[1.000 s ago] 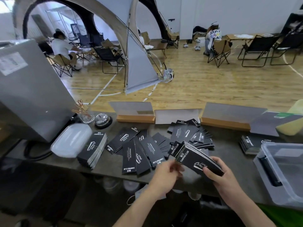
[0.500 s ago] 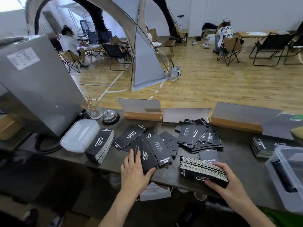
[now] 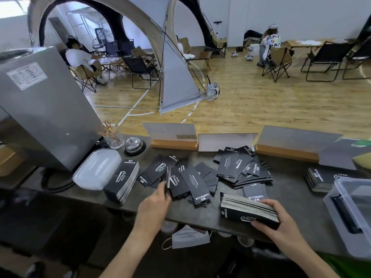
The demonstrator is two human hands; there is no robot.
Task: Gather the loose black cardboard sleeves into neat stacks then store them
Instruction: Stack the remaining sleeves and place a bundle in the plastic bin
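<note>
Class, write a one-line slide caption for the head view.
Left hand lifts one sleeve from the loose pile while right hand steadies a gathered stack on the counter.

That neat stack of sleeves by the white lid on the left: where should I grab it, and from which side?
Take the neat stack across its long edges near the middle, coming from above with a wide grip. It lies flat and slightly fanned, so pinching the sides squares it. The white lid crowds its left edge; I would slide it right first.
</note>
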